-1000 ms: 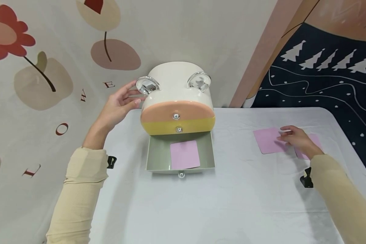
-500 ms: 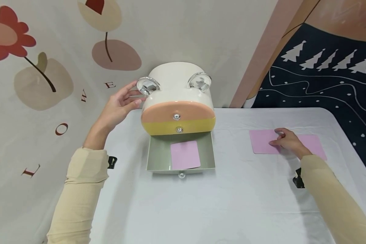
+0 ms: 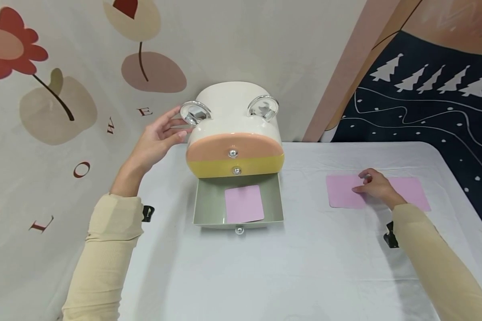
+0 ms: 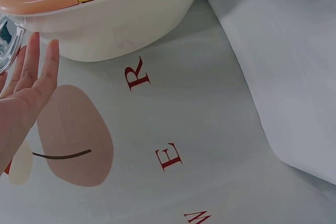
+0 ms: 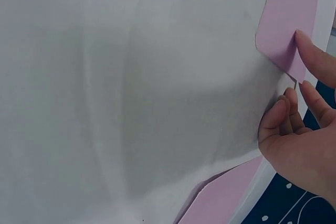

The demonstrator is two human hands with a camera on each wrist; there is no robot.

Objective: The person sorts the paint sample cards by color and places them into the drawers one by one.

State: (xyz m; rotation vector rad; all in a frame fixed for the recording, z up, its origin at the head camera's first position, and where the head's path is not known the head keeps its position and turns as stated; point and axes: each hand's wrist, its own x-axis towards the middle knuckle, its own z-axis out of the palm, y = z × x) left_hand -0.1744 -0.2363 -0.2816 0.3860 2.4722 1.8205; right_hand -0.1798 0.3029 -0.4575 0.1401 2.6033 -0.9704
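In the head view, a rounded white storage box (image 3: 234,104) has orange and yellow drawer fronts and two round silver ears. Its lowest drawer (image 3: 209,203), pale green, is pulled out with a pink card (image 3: 244,204) lying inside. Beside the left silver ear (image 3: 195,112) is my left hand (image 3: 156,138), fingers extended behind and below it; whether they touch it is hard to tell. Toward the right, my right hand (image 3: 377,187) pinches a second pink card (image 3: 342,191) at its edge. The right wrist view shows the thumb (image 5: 315,59) on that card's face.
Right of my right hand lies another pink card (image 3: 410,191) on the white tablecloth (image 3: 305,267). A patterned cloth backdrop (image 3: 233,40) stands close behind the box. Beyond the table's right edge hangs a dark cloth with white trees (image 3: 413,107).
My right hand has moved left and closed its fingers on the pink card, which has shifted slightly left and turned straighter. My left hand, the box and the drawer stay put.
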